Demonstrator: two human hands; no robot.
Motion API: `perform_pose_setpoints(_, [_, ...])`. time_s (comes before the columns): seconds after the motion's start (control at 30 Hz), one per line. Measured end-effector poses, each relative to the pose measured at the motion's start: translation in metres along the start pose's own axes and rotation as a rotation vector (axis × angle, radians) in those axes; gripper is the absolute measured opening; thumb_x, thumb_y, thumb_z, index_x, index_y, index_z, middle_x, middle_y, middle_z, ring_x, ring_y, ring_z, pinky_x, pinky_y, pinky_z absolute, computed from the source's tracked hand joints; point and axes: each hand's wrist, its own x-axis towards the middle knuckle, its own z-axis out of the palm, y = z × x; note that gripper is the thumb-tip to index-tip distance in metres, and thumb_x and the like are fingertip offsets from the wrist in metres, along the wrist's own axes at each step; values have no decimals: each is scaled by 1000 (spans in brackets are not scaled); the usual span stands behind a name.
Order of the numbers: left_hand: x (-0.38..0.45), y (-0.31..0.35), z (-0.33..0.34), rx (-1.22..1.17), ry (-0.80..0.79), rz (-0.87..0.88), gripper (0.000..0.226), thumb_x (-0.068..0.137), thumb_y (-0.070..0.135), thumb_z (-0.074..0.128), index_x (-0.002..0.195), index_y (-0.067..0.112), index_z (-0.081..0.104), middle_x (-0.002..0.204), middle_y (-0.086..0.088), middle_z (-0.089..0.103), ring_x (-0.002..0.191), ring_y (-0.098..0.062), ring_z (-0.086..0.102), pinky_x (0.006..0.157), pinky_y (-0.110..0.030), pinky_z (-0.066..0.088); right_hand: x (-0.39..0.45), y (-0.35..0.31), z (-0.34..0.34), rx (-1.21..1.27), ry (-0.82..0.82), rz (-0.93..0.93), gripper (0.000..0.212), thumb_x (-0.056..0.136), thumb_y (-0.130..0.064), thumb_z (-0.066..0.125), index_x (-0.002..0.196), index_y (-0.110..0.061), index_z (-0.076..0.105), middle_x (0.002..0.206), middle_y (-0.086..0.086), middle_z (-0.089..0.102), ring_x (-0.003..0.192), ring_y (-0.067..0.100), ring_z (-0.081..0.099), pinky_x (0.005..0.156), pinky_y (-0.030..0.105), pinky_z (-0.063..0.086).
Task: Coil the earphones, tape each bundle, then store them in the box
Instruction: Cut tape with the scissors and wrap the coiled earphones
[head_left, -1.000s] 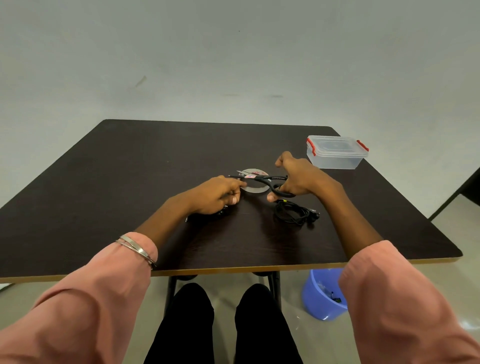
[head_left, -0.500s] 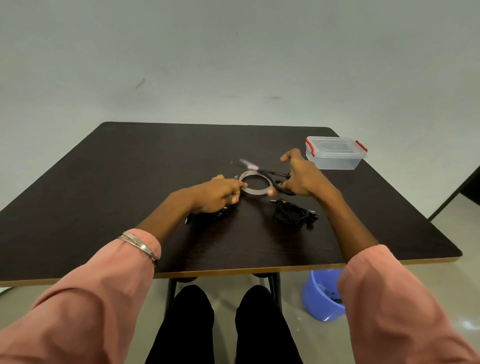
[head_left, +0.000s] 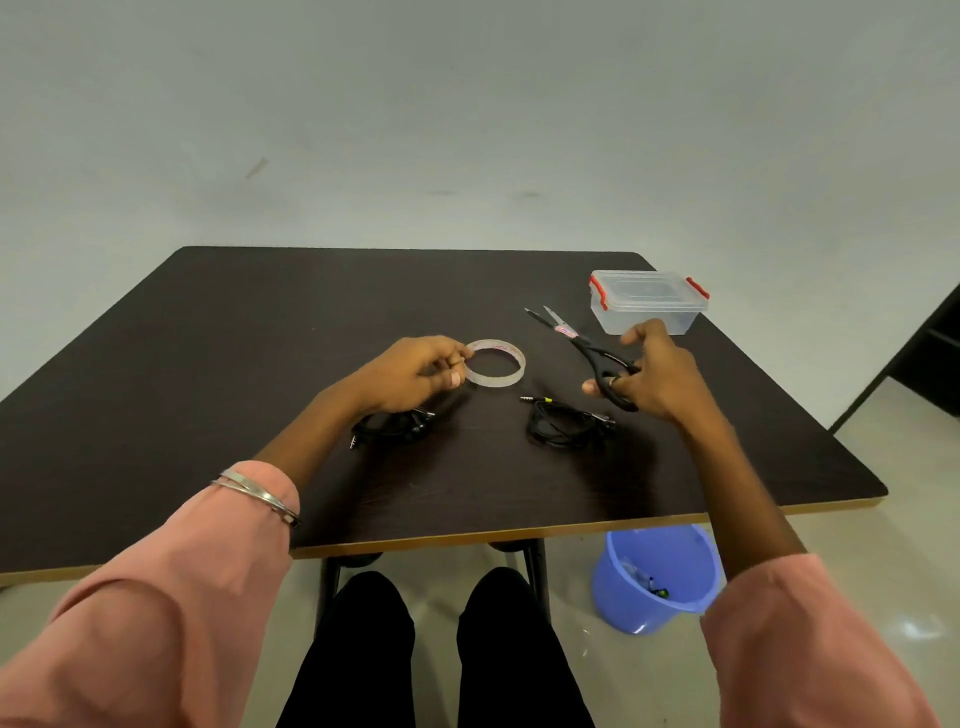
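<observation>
A clear tape roll lies flat on the dark table. My left hand pinches its near-left rim. My right hand grips the black handles of a pair of scissors, blades slightly apart and pointing up-left, off to the right of the roll. Two coiled black earphone bundles rest on the table: one partly under my left wrist, the other below the scissors. A clear plastic box with red clips and its lid on stands at the far right.
A blue bucket with small scraps inside stands on the floor under the table's front right edge. My knees sit below the front edge. A dark piece of furniture shows at the right border.
My right hand has carried the scissors away from over the tape roll toward the right. My left hand has stayed on the roll's left rim.
</observation>
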Motion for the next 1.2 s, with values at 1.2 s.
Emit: perform_pose_setpoints(1.2, [13, 56, 29, -292, 280, -77, 14, 88, 21, 68, 87, 8, 71, 83, -5, 73, 68, -10, 70, 62, -15, 52, -24, -52, 27, 720, -123, -121, 19, 78, 5, 72, 95, -4, 68, 76, 9, 69, 69, 15, 66, 67, 28, 58])
